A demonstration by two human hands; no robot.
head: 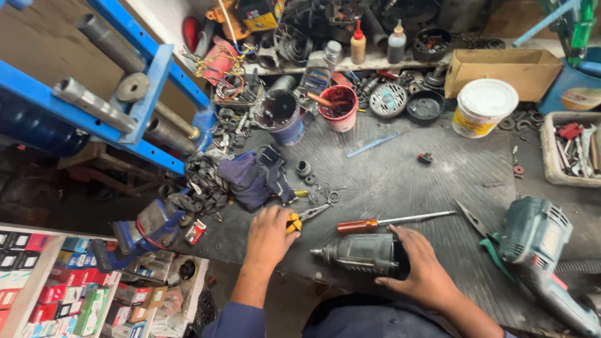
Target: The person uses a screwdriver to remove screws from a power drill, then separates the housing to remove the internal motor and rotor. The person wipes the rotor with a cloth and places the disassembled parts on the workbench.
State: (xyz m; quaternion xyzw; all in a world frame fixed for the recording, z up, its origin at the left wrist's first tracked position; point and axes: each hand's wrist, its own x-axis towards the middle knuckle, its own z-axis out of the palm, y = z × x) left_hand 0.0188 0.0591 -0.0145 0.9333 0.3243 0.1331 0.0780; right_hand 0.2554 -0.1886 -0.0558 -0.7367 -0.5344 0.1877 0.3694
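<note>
The dark motor housing (366,253) lies near the front edge of the ribbed surface (407,175), the right hand (418,266) cupped over its right end, fingers wrapped on it. Just left, the left hand (270,228) closes its fingers on yellow-handled pliers (307,216). A red-handled screwdriver (391,221) lies just beyond the housing.

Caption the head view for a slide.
Left hand on yellow-handled pliers, right hand holding dark motor housing on cluttered bench.
</note>
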